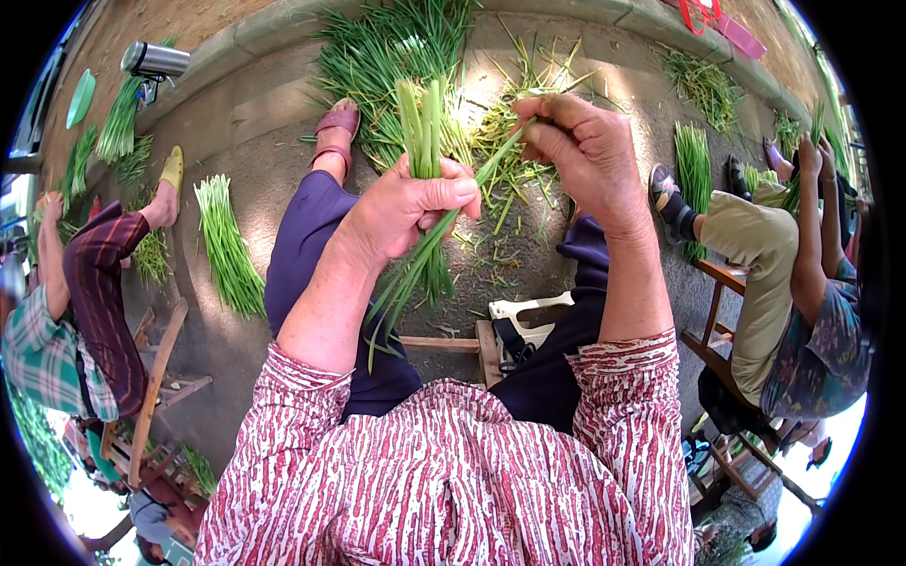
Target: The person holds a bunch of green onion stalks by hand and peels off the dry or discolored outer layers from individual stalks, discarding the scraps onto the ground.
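Observation:
My left hand (415, 206) is wrapped round a small bunch of garlic chives (424, 127). Their pale green stems stand up above the fist and the leaves hang below it. With thumb and forefinger, my right hand (580, 156) pinches the tip of a chive stalk (498, 162) that slants up from the left hand. Beyond my hands, a large heap of chives (392, 61) lies on the ground. Beside it to the right are loose, yellowish trimmings (514, 127). A laid-out bundle of chives (229, 247) rests left of my leg.
A concrete kerb (274, 30) runs across the far side. At far left lies a steel flask (156, 59). People sit on both sides, one in plaid (42, 340), another's hands (816, 156) holding chives. Near my knees is a white plastic frame (528, 316). Another chive bundle (694, 165) lies right.

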`<state>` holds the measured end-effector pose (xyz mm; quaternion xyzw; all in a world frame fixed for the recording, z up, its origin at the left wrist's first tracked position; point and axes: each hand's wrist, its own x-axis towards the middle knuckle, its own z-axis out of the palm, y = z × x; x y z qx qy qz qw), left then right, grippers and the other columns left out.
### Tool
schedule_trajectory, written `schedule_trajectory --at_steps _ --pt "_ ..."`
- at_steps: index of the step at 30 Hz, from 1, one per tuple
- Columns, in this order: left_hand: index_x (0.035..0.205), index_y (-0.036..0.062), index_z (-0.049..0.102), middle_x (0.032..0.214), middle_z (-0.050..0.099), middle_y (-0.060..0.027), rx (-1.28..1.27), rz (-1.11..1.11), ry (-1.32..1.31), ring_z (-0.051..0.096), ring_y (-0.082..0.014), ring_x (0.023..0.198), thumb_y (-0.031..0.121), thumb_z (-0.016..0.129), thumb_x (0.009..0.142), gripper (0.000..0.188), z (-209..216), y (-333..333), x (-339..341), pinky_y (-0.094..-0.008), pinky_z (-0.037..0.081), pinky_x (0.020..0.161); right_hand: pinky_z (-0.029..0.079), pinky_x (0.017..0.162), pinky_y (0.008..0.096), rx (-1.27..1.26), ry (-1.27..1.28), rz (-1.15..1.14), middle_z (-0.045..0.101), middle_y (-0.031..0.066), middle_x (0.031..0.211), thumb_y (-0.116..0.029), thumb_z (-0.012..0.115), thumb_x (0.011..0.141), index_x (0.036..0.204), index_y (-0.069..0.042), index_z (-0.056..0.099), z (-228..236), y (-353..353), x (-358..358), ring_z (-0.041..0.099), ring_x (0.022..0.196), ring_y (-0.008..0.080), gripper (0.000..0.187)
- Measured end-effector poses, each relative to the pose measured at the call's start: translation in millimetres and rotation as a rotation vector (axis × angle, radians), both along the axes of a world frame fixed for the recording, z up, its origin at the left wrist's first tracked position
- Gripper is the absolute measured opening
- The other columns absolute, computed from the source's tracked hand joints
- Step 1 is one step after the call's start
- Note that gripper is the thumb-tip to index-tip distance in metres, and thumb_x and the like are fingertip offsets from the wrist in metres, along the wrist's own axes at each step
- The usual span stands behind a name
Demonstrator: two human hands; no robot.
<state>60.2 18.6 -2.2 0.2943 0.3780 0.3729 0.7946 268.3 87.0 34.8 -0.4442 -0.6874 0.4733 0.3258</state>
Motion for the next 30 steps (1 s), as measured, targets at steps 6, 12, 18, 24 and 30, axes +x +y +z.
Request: schedule_trajectory --at_steps 6,12,18,24,30 --pt "0.078 0.0049 0.068 0.067 0.062 -0.0002 0.151 0.167 0.070 0.040 -0.0030 0.046 0.020 0.065 0.085 0.017 6.0 8.4 -10.8 -0.0182 0.032 0.042 0.044 0.052 0.0202 0.138 0.109 -0.433 0.064 0.0033 0.072 -0.004 0.054 0.090 0.094 -0.003 0.067 -10.2 18.9 22.4 0.055 0.059 0.0067 0.013" --pt "0.085 0.0000 0.063 0.073 0.060 -0.0037 -0.014 0.699 -0.018 0.046 -0.0044 0.048 0.018 0.069 0.083 0.019 -3.9 19.6 -43.2 -0.0215 0.041 0.048 0.040 0.054 0.0180 -0.120 0.313 -0.377 0.057 -0.0013 0.068 -0.015 0.056 0.092 0.096 -0.001 0.068 -5.4 7.3 14.1 0.048 0.059 0.0050 0.019" --pt "0.083 0.0010 0.061 0.059 0.048 -0.0013 -0.039 0.915 -0.205 0.043 -0.0090 0.051 0.021 0.066 0.086 0.020 -11.0 26.6 -65.5 -0.0239 0.035 0.048 0.039 0.054 0.0184 -0.178 0.271 -0.336 0.056 -0.0015 0.068 -0.020 0.058 0.091 0.094 -0.001 0.068 -9.1 2.5 18.7 0.048 0.059 0.0053 0.022" --pt "0.086 0.0038 0.057 0.056 0.042 0.0011 -0.027 0.960 -0.216 0.040 -0.0114 0.053 0.025 0.059 0.091 0.021 -5.8 24.5 -84.6 -0.0266 0.038 0.055 0.043 0.055 0.0200 -0.207 0.102 -0.099 0.060 0.0003 0.067 -0.022 0.064 0.087 0.093 0.000 0.069 -7.4 -0.9 17.4 0.053 0.059 0.0071 0.023" --pt "0.085 0.0076 0.056 0.053 0.039 0.0025 -0.086 1.037 -0.110 0.038 -0.0120 0.053 0.027 0.057 0.092 0.020 5.0 22.6 -71.9 -0.0325 0.039 0.058 0.050 0.063 0.0244 -0.324 -0.016 0.330 0.069 0.0073 0.076 -0.014 0.066 0.082 0.097 0.002 0.069 -3.2 -24.1 -1.8 0.062 0.067 0.0101 0.022"
